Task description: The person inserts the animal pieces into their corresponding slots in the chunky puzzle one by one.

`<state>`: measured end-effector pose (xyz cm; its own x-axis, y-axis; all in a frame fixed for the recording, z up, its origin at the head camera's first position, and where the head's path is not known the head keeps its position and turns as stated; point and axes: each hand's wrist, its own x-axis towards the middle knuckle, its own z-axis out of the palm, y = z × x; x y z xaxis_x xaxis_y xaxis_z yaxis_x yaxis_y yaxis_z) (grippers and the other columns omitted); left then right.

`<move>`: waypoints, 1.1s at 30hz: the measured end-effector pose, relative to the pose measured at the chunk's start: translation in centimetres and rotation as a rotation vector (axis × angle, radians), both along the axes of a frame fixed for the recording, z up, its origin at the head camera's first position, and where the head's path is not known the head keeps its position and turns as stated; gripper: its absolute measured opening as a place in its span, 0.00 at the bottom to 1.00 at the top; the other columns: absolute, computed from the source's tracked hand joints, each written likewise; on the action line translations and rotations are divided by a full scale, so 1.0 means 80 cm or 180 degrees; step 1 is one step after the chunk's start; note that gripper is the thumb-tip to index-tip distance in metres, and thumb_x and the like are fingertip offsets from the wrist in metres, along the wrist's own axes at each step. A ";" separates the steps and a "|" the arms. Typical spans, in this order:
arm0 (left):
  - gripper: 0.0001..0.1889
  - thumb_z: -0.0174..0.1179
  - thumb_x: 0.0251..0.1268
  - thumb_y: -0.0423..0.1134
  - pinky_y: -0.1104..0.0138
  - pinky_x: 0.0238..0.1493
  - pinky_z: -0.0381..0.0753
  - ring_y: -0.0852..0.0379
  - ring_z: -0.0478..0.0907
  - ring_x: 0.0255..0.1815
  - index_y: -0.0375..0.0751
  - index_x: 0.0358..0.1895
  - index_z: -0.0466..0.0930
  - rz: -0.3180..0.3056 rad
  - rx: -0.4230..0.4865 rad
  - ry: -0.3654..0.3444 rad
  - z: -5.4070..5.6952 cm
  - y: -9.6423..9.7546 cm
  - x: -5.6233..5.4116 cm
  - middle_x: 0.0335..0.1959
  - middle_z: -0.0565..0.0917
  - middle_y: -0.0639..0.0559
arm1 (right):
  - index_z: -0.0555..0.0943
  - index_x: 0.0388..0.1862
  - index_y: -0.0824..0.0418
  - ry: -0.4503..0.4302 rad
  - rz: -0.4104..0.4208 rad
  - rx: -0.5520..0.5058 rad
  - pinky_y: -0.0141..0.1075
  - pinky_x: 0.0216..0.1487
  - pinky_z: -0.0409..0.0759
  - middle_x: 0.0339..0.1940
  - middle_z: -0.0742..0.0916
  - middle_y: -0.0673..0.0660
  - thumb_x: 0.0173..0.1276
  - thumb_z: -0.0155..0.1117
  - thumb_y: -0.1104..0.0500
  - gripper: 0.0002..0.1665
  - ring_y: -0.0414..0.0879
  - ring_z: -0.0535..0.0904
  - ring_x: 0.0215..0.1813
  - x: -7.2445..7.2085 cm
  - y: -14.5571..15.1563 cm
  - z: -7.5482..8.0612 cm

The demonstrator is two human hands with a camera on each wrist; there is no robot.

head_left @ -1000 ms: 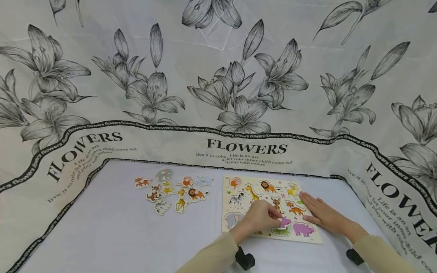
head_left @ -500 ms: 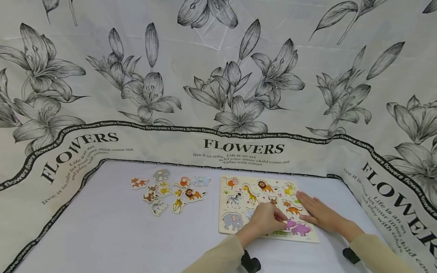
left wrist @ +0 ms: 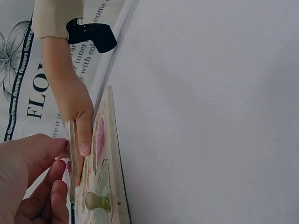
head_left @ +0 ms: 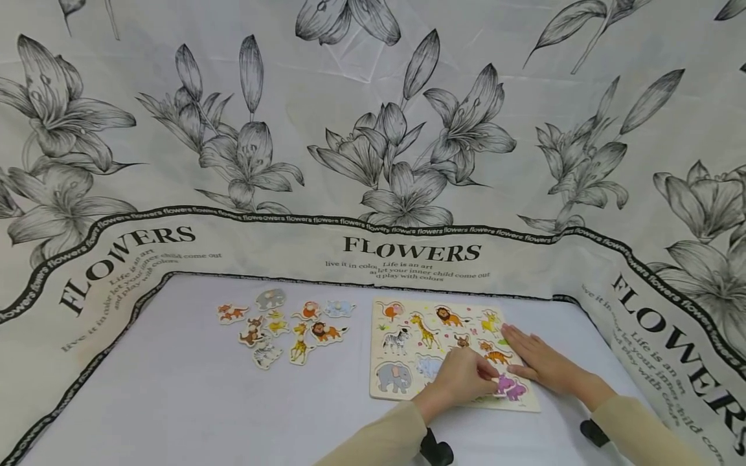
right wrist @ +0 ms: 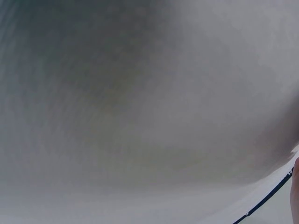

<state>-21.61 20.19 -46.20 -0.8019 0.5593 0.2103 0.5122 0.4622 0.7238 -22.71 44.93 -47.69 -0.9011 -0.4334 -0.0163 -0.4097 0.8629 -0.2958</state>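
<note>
My left hand (head_left: 463,377) pinches a purple hippo puzzle piece (head_left: 504,386) by its edge, over the lower right of the wooden animal puzzle board (head_left: 379,385). In the left wrist view the thin piece (left wrist: 72,163) stands edge-on between thumb and fingers, raised off the board's face. A purple hippo picture (head_left: 517,392) on the board is partly covered by the piece. My right hand (head_left: 548,364) rests on the board's right edge with fingers straight. A green piece with a wooden knob (left wrist: 93,200) sits on the board near the held piece.
Several loose animal pieces lie left of the board, among them a lion (head_left: 327,332), a giraffe (head_left: 299,345), a zebra (head_left: 267,356) and an elephant (head_left: 271,298). A flower-printed cloth (head_left: 408,259) rises behind the white table (head_left: 233,414). The right wrist view is mostly blurred.
My left hand has shifted slightly right across the board with the hippo piece, now overlapping the purple hippo picture. The right hand stays on the board's edge; the whole view drifts a little left.
</note>
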 end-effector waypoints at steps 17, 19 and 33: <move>0.06 0.71 0.51 0.42 0.88 0.24 0.62 0.81 0.64 0.18 0.52 0.34 0.90 -0.0161 -0.0381 0.0587 -0.002 0.013 0.000 0.21 0.85 0.66 | 0.53 0.76 0.66 -0.0047 -0.0050 0.0048 0.62 0.71 0.47 0.76 0.57 0.69 0.71 0.54 0.43 0.45 0.54 0.46 0.80 0.003 -0.009 0.006; 0.06 0.71 0.52 0.42 0.87 0.24 0.62 0.81 0.63 0.17 0.52 0.34 0.90 -0.0180 -0.0409 0.0587 -0.001 0.014 0.000 0.21 0.84 0.66 | 0.53 0.76 0.66 -0.0035 -0.0051 0.0076 0.62 0.71 0.48 0.76 0.58 0.69 0.71 0.54 0.43 0.45 0.52 0.45 0.80 0.002 -0.010 0.005; 0.05 0.71 0.52 0.44 0.85 0.23 0.62 0.79 0.65 0.18 0.56 0.34 0.89 -0.0166 -0.0719 0.0579 -0.007 0.029 -0.005 0.19 0.82 0.69 | 0.53 0.76 0.65 -0.0088 -0.0106 0.0058 0.63 0.71 0.46 0.77 0.57 0.68 0.70 0.55 0.43 0.46 0.60 0.48 0.78 0.001 -0.006 0.006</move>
<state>-21.98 22.48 -46.78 -0.7313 0.6478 0.2134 0.6515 0.5708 0.4997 -22.67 44.45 -47.18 -0.9141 -0.4026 -0.0488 -0.3726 0.8813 -0.2908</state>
